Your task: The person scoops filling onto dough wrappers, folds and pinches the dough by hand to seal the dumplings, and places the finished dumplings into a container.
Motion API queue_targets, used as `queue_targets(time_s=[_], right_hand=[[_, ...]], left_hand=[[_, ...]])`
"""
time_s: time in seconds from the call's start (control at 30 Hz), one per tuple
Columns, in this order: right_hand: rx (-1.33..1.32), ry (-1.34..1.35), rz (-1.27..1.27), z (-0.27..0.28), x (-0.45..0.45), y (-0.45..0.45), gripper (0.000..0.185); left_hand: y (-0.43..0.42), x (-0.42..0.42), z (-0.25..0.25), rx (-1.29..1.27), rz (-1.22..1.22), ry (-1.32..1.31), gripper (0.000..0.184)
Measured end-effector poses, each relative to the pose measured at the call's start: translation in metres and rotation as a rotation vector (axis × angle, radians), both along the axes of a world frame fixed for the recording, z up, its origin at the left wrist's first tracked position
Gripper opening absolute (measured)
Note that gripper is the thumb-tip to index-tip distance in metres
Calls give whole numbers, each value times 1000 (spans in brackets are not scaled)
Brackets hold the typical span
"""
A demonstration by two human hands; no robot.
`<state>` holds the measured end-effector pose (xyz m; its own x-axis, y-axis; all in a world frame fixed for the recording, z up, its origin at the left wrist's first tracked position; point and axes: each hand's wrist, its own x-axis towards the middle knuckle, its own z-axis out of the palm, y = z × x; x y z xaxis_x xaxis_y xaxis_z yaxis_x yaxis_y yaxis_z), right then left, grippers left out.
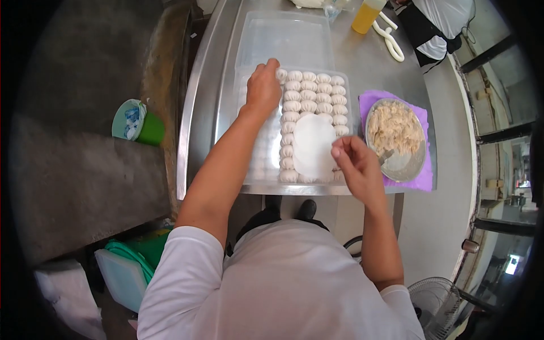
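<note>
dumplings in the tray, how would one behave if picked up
A dumpling would probably feel soft and dent under a tight grip, as its pleated skin looks like raw dough. The rows are packed closely, so it may nudge or stick to its neighbours. Being small, it is probably a light lift.

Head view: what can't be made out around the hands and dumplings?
Head view:
Dumplings: any beneath the white dough are covered by it.
Left hand: its own back hides whether it grips a dumpling.
Right hand: too small to tell whether it pinches anything.
Other person: partly cut off by the top edge.
</note>
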<state>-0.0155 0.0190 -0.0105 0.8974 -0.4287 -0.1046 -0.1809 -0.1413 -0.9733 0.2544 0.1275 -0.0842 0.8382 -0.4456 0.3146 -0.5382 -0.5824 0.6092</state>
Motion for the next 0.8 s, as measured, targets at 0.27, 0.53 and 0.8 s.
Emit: queue_targets(time_s=[0.27,0.53,0.8], right_hand=[[-732,29,300,-11,81,-20,22],[-957,2,583,-22,111,-16,20],[-960,-69,701,-22,115,-22,20]], left_hand=[[64,-68,51,-163,83,287,30],[123,-123,48,-385,14,592,18],[119,-156,39,-370,-63,635,24]])
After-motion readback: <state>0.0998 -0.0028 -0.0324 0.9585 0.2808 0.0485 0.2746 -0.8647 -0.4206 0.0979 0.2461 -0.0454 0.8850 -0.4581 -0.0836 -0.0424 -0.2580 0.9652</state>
